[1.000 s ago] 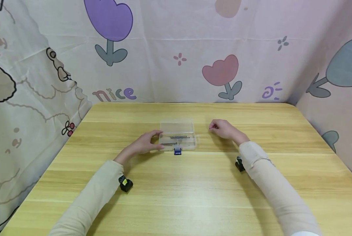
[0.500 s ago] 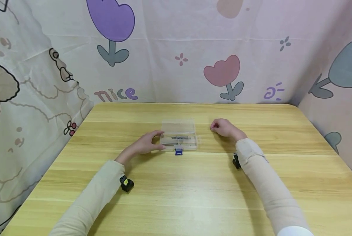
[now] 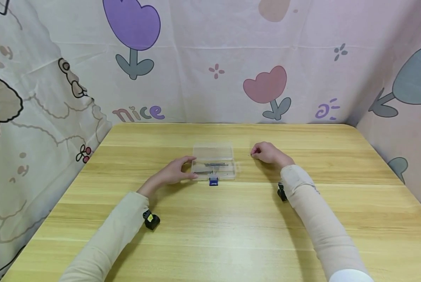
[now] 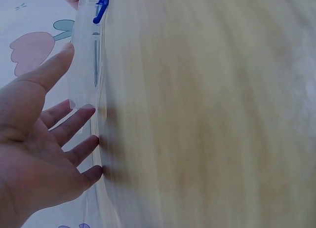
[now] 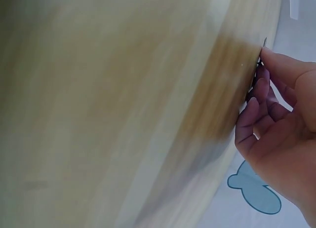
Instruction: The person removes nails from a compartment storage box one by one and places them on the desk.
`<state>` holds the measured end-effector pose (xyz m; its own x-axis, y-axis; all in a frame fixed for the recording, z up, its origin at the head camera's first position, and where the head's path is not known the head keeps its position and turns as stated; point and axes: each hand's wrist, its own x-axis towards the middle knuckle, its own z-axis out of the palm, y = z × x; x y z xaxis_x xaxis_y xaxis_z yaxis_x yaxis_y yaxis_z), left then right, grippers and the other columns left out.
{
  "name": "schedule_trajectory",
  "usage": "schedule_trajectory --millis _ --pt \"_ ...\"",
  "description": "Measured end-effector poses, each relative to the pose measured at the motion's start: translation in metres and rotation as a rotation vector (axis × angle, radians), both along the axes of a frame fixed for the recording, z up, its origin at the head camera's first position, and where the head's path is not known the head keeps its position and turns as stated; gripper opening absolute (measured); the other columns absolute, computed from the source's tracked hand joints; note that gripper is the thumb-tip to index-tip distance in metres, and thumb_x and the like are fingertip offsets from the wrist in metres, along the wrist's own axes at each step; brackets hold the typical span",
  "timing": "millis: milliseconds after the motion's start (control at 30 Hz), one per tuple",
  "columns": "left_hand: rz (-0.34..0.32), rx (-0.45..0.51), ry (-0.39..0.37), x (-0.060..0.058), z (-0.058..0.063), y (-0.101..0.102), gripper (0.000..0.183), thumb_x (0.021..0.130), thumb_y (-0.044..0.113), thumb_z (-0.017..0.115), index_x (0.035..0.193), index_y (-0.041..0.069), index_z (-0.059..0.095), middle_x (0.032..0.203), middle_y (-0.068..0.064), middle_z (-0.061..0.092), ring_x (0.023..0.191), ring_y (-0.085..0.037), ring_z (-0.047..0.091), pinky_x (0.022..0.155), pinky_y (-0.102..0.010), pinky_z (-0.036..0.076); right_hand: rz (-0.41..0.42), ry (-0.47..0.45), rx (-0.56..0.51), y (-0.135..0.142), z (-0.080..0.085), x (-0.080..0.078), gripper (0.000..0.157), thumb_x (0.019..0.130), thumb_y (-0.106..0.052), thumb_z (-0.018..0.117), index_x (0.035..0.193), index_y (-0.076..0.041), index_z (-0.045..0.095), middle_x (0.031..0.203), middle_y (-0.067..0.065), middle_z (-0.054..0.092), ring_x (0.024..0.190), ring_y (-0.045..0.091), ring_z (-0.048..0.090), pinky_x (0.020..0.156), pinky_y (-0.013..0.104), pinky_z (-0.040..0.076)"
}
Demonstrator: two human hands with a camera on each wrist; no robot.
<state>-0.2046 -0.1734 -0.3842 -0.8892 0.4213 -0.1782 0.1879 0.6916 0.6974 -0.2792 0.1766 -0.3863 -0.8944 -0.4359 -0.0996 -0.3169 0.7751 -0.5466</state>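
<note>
A clear plastic compartment box (image 3: pixel 223 176) with a blue latch (image 3: pixel 213 181) lies on the table, its lid (image 3: pixel 213 150) folded back. Several thin grey nails (image 3: pixel 215 164) lie in its compartments. My left hand (image 3: pixel 173 171) holds the box's left end, thumb at the front corner and fingers toward the back. In the left wrist view, one nail (image 4: pixel 96 60) shows through the wall. To the right of the box, my right hand (image 3: pixel 268 152) pinches a thin pointed nail (image 5: pixel 265 41) between thumb and fingertips. Only its tip sticks out; the rest is hidden by the fingers.
The wooden table (image 3: pixel 210 235) reaches back to a patterned cloth (image 3: pixel 196 90) hanging behind it. More cloth hangs along the left and right sides. Small black cameras (image 3: pixel 151 220) sit at both wrists.
The right hand has shifted very slightly and turned, and the nail's tip now shows to the left of its fingertips. The left hand stays at the box.
</note>
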Motion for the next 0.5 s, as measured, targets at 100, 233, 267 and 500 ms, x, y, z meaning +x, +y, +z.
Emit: schedule_trajectory --millis 100,233,267,500 --pt "-0.002 0.001 0.002 -0.001 -0.001 -0.001 0.073 0.090 0.030 0.070 0.149 0.006 0.035 0.149 -0.017 0.037 0.139 -0.036 0.027 0.112 -0.053 0.024 0.004 0.005 -0.006 0.000 0.000 0.000 0.007 0.093 -0.003 0.059 0.092 0.002 0.065 0.090 0.011 0.065 0.088 0.026 0.053 0.085 0.040 0.043" --pt "-0.002 0.000 0.005 0.000 0.000 -0.001 0.073 0.090 0.030 0.071 0.148 0.005 0.035 0.149 -0.017 0.037 0.139 -0.037 0.027 0.112 -0.053 0.024 0.014 0.009 -0.029 0.002 0.000 0.001 0.007 0.092 -0.003 0.060 0.092 0.002 0.066 0.091 0.011 0.066 0.088 0.026 0.054 0.085 0.040 0.044" --pt "-0.003 -0.002 0.006 0.000 0.000 -0.001 0.073 0.090 0.030 0.070 0.148 0.005 0.035 0.149 -0.017 0.038 0.139 -0.037 0.027 0.112 -0.053 0.024 0.011 0.005 -0.041 0.003 0.000 0.001 0.007 0.092 -0.003 0.061 0.093 0.002 0.066 0.092 0.011 0.066 0.089 0.026 0.054 0.085 0.039 0.044" --pt "0.001 -0.002 0.006 0.002 0.002 0.000 0.072 0.090 0.030 0.070 0.148 0.005 0.036 0.148 -0.018 0.039 0.139 -0.038 0.027 0.111 -0.055 0.024 -0.042 -0.056 -0.141 0.011 0.009 0.007 0.014 0.092 -0.003 0.061 0.100 0.008 0.064 0.096 0.016 0.065 0.089 0.027 0.053 0.080 0.035 0.044"
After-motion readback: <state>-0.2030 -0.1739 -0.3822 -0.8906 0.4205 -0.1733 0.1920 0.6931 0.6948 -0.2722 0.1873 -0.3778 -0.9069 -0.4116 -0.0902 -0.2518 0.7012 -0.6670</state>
